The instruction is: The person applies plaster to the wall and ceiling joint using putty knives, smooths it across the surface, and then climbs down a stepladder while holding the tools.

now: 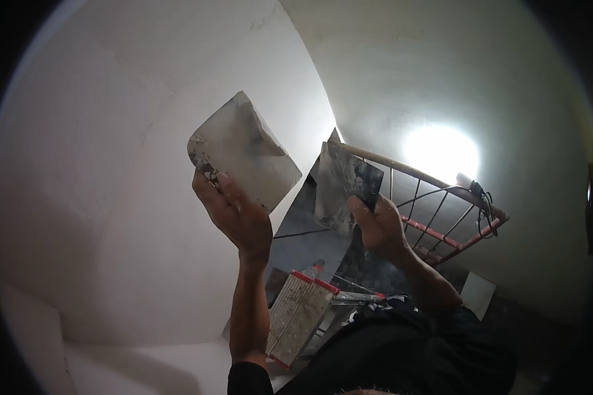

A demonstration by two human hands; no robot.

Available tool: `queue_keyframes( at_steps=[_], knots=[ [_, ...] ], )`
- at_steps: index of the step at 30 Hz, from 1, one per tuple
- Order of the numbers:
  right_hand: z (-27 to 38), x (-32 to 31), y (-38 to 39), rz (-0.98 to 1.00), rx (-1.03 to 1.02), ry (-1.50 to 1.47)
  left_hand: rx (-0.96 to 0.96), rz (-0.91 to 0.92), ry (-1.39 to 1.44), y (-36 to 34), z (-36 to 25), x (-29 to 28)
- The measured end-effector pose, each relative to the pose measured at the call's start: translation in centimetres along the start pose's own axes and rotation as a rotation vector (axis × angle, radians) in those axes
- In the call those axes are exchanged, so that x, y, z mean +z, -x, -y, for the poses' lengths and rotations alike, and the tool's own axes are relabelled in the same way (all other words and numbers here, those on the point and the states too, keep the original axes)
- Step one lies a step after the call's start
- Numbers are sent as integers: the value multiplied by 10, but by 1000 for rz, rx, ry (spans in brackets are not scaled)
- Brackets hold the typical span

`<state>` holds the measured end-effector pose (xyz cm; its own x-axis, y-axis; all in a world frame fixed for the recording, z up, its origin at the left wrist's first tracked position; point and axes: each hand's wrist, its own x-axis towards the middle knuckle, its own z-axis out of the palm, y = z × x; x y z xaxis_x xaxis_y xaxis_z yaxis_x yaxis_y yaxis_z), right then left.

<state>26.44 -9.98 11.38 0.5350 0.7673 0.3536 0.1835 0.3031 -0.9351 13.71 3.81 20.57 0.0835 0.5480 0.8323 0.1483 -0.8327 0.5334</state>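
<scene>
My left hand (238, 214) is raised before the pale wall and closed on the edge of a broad, flat plastering blade (247, 155). Its face is smeared with light plaster, and bits crust the edge by my fingers. Lower and to the right, my right hand (381, 227) grips a dark, flat scraper plate (339, 191) with the thumb on top. Grey-white plaster covers much of that plate. The two tools are apart. Whether the left blade touches the wall is hard to tell.
A bright lamp (441, 151) shines at the right, beside a metal-barred frame (415, 174) with a cable (486, 205) looped on its end. Below me stands a stepladder with a ribbed, red-edged platform (300, 316). Pale walls meet at a corner ahead.
</scene>
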Motion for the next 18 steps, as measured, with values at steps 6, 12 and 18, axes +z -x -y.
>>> queue_keyframes(
  at_steps=[6,12,18],
  knots=[
    [17,28,-2,-79,-107,-60,312,-7,-251,19,2,0],
    [16,39,-9,-107,-118,-109,705,101,-144,21,16,4],
    [16,36,-16,-80,-60,-142,635,281,-154,36,32,1]
  ],
)
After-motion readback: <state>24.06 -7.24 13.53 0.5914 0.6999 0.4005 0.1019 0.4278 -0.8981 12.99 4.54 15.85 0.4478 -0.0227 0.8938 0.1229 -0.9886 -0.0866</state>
